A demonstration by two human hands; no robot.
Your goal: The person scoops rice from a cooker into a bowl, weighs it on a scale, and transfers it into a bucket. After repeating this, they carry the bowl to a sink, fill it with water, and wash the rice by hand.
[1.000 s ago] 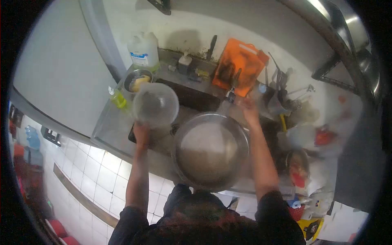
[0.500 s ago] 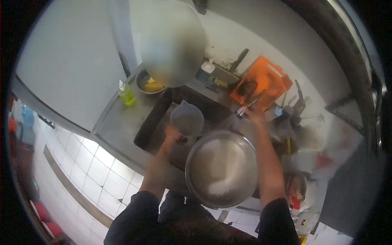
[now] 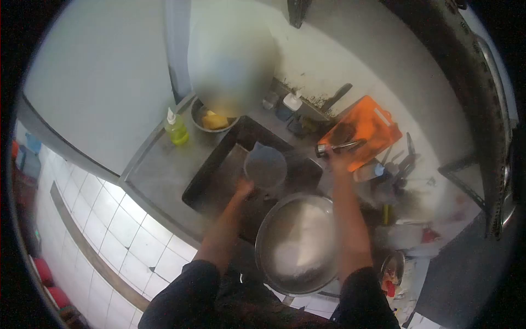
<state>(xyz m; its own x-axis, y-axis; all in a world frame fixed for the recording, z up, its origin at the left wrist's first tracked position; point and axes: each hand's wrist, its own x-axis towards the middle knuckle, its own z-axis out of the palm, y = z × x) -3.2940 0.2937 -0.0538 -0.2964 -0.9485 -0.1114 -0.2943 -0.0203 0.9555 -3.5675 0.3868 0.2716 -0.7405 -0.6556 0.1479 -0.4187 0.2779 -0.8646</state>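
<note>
My left hand (image 3: 244,187) grips the lower left side of a translucent pitcher (image 3: 265,166), which is over the dark sink (image 3: 205,181). On the right, my right hand (image 3: 341,159) is closed around a metal faucet (image 3: 329,149) in front of an orange cutting board (image 3: 364,129). Between my forearms is a large metal bowl (image 3: 298,241) with whitish, cloudy contents. Blur hides the fine detail of my fingers.
A bottle of yellow-green liquid (image 3: 176,129) stands at the counter's left, beside a bowl with yellow pieces (image 3: 215,119). Behind the sink is a white-capped container (image 3: 290,104). Utensils (image 3: 405,164) lie at the right, near a wall.
The view has shifted, so most things appear lower and the sink farther right. The faucet head has turned from a slant to nearly level, with my right hand still on it. The pitcher stays in my left hand.
</note>
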